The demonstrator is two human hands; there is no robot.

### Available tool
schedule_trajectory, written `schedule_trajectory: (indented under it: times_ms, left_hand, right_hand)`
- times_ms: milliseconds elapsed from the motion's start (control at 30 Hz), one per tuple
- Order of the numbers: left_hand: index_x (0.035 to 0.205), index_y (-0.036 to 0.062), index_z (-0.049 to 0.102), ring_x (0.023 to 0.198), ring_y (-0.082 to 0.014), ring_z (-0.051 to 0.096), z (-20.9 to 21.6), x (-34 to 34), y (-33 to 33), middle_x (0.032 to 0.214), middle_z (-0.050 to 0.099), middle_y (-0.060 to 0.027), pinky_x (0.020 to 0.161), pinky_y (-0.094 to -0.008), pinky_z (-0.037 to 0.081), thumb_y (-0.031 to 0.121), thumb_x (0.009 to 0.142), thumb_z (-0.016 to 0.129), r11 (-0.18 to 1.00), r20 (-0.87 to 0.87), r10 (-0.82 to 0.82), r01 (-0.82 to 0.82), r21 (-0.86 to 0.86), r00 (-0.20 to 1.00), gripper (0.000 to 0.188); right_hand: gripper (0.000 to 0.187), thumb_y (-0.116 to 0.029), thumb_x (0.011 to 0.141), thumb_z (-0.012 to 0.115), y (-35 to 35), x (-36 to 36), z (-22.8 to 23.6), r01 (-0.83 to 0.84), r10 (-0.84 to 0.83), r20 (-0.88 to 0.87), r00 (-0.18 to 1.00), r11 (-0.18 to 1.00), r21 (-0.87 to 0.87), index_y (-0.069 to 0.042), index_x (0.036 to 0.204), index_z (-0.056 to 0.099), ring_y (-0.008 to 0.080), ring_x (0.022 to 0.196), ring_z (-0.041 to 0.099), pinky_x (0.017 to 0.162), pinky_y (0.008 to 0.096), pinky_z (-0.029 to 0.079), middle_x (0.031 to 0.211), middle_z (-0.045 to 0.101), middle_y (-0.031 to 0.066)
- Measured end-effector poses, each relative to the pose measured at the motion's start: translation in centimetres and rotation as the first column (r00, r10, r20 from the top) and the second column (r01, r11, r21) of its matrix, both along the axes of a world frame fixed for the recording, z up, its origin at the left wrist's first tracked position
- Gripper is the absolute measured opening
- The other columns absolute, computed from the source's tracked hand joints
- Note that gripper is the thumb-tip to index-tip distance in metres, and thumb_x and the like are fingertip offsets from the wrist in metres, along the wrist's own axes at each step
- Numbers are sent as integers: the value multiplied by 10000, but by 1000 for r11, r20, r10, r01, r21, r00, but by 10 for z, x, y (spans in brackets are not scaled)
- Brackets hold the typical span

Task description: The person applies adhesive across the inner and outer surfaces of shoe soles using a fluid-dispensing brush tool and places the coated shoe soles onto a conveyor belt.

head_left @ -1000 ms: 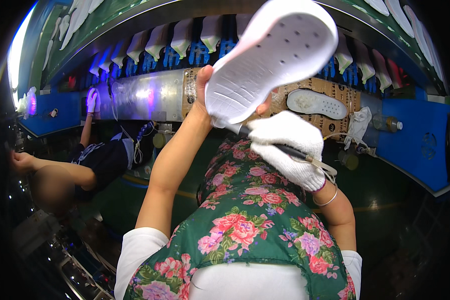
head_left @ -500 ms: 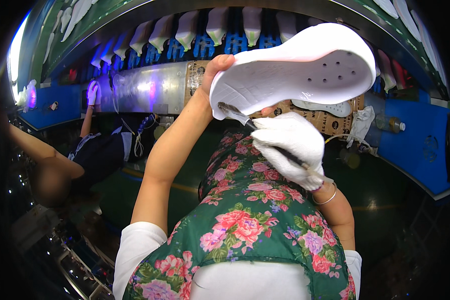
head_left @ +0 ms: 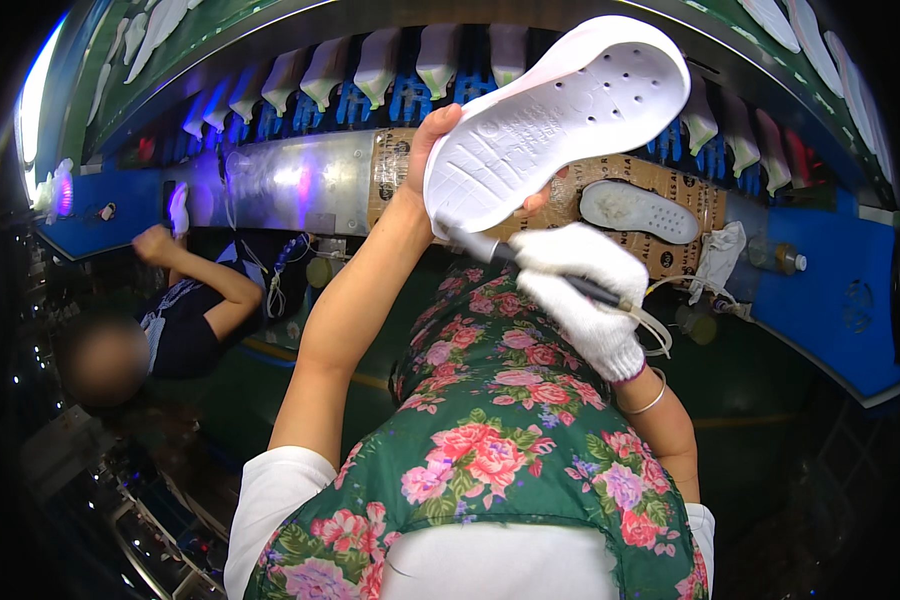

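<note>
A white shoe sole (head_left: 530, 135) with a raised rim and several small holes in its heel end is held up in front of me, its inner face showing. My bare left hand (head_left: 432, 150) grips it along its left edge, thumb on the near side, with fingertips showing past the opposite edge. My right hand (head_left: 585, 285), in a white knit glove, is closed round the dark handle of a brush (head_left: 482, 244). The blurred brush tip is at the sole's lower toe edge; whether it touches cannot be made out. A thin pale tube (head_left: 655, 328) trails by the glove.
Behind the sole, a cardboard-covered bench (head_left: 660, 178) bears a grey-white insole (head_left: 638, 211). White cloth (head_left: 718, 258) and a bottle (head_left: 792, 262) lie to the right, near a blue panel (head_left: 840, 300). Shoe forms (head_left: 377, 65) hang along the back. At left, a co-worker (head_left: 200, 310) reaches toward the line.
The sole has turned counter-clockwise, its heel end moving up and left, and its inner face shows more. The brush has stayed near the toe edge. The co-worker's arms have shifted.
</note>
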State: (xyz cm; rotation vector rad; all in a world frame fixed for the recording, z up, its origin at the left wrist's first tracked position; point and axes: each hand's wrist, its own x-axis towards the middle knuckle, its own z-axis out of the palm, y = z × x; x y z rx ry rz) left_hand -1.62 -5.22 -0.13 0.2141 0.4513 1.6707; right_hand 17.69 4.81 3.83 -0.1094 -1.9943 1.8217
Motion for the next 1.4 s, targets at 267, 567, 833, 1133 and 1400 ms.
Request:
schedule_trajectory:
  times_ms: [267,567,833,1133,1400]
  left_hand:
    - [1508,51,350,1040,-442,651,-13,17,-1,1300,559,-305,854,-535,571,650,938,425,985,198,42,-74,158,979,830]
    - [1476,98,434,953,-410,595,-13,58,-4,1269,559,-263,780,-521,489,637,920,444,997,259,74,-74,-7,963,774]
    - [1500,49,363,941,-375,591,-18,29,-11,1264,558,-249,770,-483,514,639,878,502,985,60,174,-172,-31,983,868]
    - [1443,13,413,869,-338,612,3,14,-13,1162,575,-221,659,-388,512,614,770,616,981,-298,191,-187,39,935,925]
    - [1439,34,428,825,-344,597,16,14,-11,1131,569,-221,614,-401,472,631,758,629,984,-372,175,-146,106,912,929]
  right_hand:
    - [183,-37,799,786,20,1,8,72,-61,85,995,988,-139,-5,976,754,154,874,699,787,300,552,967,750,81]
    - [193,-9,799,759,97,-28,12,449,-352,-280,893,672,589,-38,990,744,243,876,713,786,329,562,988,742,110]
    - [209,-32,741,795,11,7,5,-77,119,-126,985,952,295,-48,943,741,251,801,700,724,340,543,941,740,117]
    - [162,-10,769,779,12,18,-19,-221,234,8,972,926,-305,18,925,748,213,902,706,820,325,554,988,742,142]
    - [138,52,782,683,29,48,-55,-87,7,-105,995,606,-791,48,917,713,288,921,685,809,361,557,1018,704,213]
